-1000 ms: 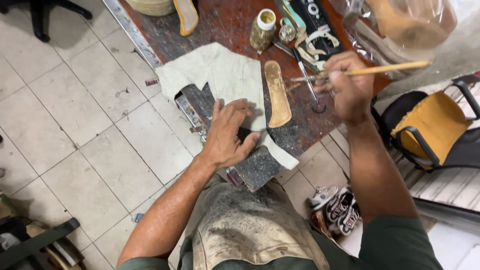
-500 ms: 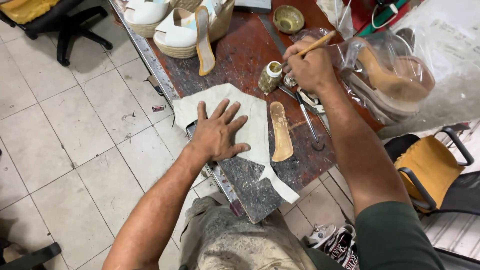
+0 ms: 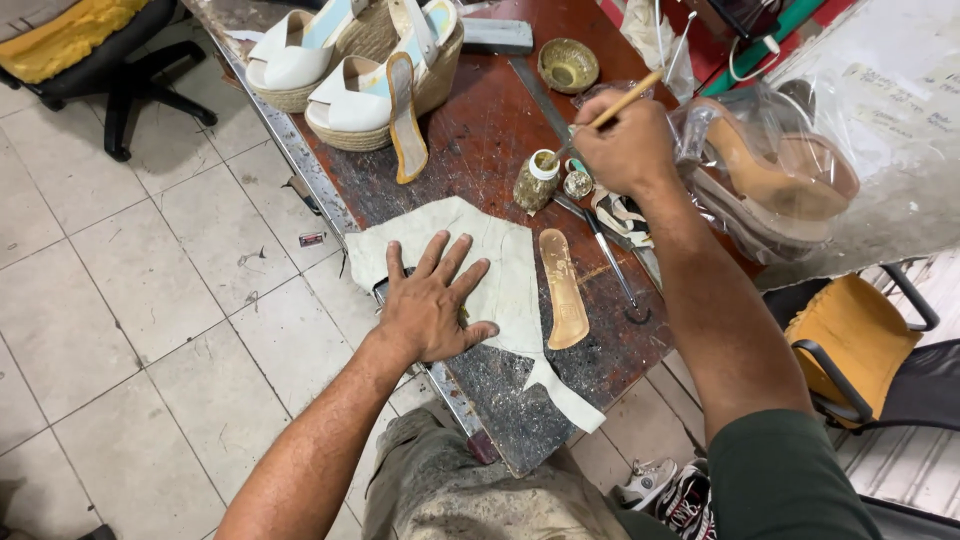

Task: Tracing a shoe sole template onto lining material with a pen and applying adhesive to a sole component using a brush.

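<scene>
My left hand (image 3: 432,302) lies flat, fingers spread, on a pale sheet of leather (image 3: 500,270) spread over the worn workbench (image 3: 480,150). A tan insole (image 3: 562,290) rests on the sheet's right edge. My right hand (image 3: 625,145) grips a wooden-handled brush (image 3: 612,108), its tip dipped into a small glue jar (image 3: 536,180) with a white neck. Metal scissors (image 3: 610,262) lie just right of the insole.
White wedge sandals (image 3: 350,60) and a loose insole (image 3: 406,118) stand at the bench's far end, beside a small round bowl (image 3: 568,66). Bagged shoes (image 3: 770,170) sit on the right. A yellow chair (image 3: 860,350) is at right, an office chair (image 3: 90,50) top left, sneakers (image 3: 670,490) below.
The view has shifted up the bench. My right hand has brought the brush down to the glue jar. My left hand stays flat on the leather.
</scene>
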